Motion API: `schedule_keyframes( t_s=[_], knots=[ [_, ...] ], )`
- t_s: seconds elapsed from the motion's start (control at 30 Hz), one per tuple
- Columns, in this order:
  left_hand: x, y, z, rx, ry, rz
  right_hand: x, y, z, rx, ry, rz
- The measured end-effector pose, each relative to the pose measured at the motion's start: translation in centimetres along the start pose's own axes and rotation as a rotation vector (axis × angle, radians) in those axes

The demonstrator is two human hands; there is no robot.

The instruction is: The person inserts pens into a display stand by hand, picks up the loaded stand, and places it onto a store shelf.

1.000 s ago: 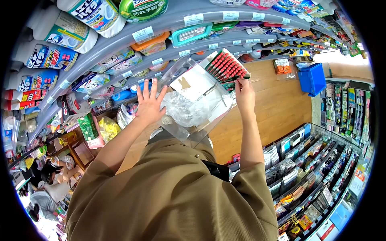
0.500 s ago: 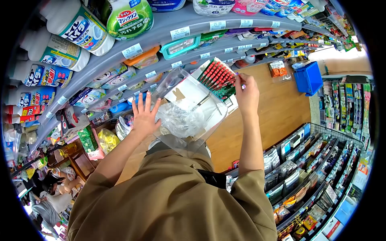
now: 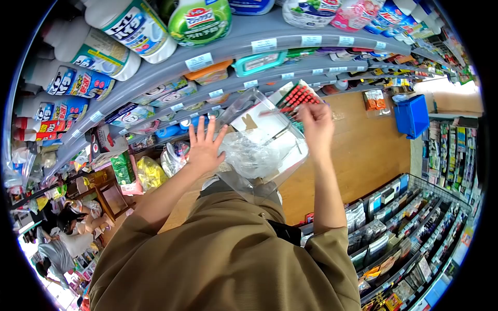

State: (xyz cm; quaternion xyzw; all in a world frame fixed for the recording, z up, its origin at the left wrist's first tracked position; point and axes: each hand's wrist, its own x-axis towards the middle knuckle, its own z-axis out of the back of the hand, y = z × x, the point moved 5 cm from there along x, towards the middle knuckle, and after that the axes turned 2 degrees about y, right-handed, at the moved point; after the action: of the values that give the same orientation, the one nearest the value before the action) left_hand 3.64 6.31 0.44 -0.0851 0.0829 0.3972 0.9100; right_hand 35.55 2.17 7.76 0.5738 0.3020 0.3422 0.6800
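Note:
My left hand [image 3: 205,147] lies with fingers spread against the left side of a clear plastic container [image 3: 244,101]. Inside the container are a crumpled clear bag [image 3: 251,154] and a white sheet [image 3: 259,122] with a brown mark. Beyond its far right end is a green pack [image 3: 298,98] with rows of red-tipped items. My right hand [image 3: 315,118] is over the near edge of that pack, fingers pinched together. A thin reddish strip shows left of its fingertips; whether they hold it is unclear.
Grey shelves [image 3: 233,52] with cleaning bottles [image 3: 199,20] curve along the front and left. A blue bin [image 3: 411,116] stands on the wooden floor [image 3: 358,150]. A wire rack [image 3: 436,189] of packaged goods is at right. People [image 3: 57,251] are at the far left.
My right hand has turned and shifted over the pack's near edge, and a reddish strip now shows beside its fingers. My left hand keeps its place on the container. The whole view has shifted slightly.

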Motion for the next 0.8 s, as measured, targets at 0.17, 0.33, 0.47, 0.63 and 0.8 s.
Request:
schedule_keyframes(
  t_s=[0.17,0.33,0.47,0.63,0.8],
  knots=[
    [0.0,0.0,0.0,0.006,-0.024,-0.021,-2.8,-10.4,-8.2,-0.101,0.114,-0.185],
    [0.1,0.0,0.1,-0.014,-0.005,-0.026,-1.5,-15.7,-13.3,-0.293,0.053,-0.166],
    [-0.1,-0.1,0.1,-0.006,0.006,-0.009,-1.5,-12.6,-13.9,-0.484,0.173,-0.189],
    [-0.2,0.0,0.3,-0.016,-0.003,-0.011,2.7,-1.6,-6.8,-0.745,0.125,0.173],
    [0.0,-0.1,0.3,0.004,0.053,0.017,11.4,-2.6,-0.7,-0.927,0.134,0.149]
  ],
)
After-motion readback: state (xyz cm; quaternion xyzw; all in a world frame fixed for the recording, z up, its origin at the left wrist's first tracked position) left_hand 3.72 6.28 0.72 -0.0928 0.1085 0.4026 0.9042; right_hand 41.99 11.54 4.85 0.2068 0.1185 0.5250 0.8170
